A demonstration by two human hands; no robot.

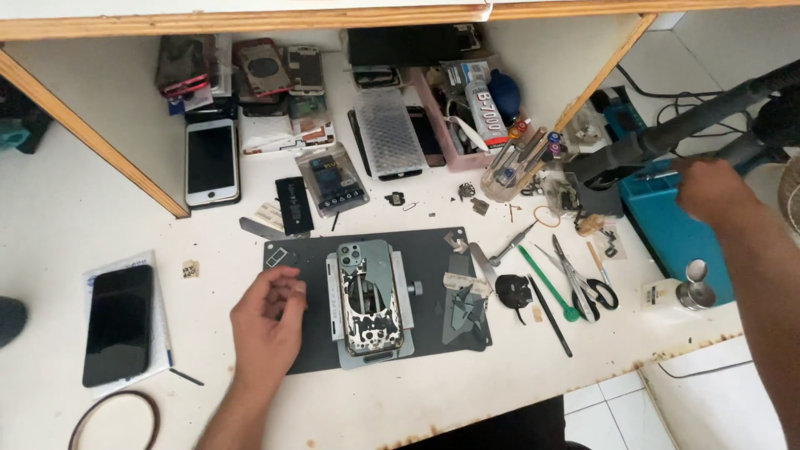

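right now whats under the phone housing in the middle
The phone housing sits in a grey clamp fixture on a dark work mat, beside the left hand. The fixture's middle and the mat beneath are covered.

Just right of the left hand (267, 321) fingers, the clamped phone shell (369, 298) blocks the way; bare mat (312, 350) lies open below them. Scissors (583, 287), green pry tool (546, 283) and metal scraps (467, 292) crowd the table well below the right hand (708, 190) fingers

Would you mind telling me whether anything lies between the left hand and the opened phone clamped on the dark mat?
Nothing visible does. The left hand rests on the dark mat just left of the opened phone, with only bare mat between them.
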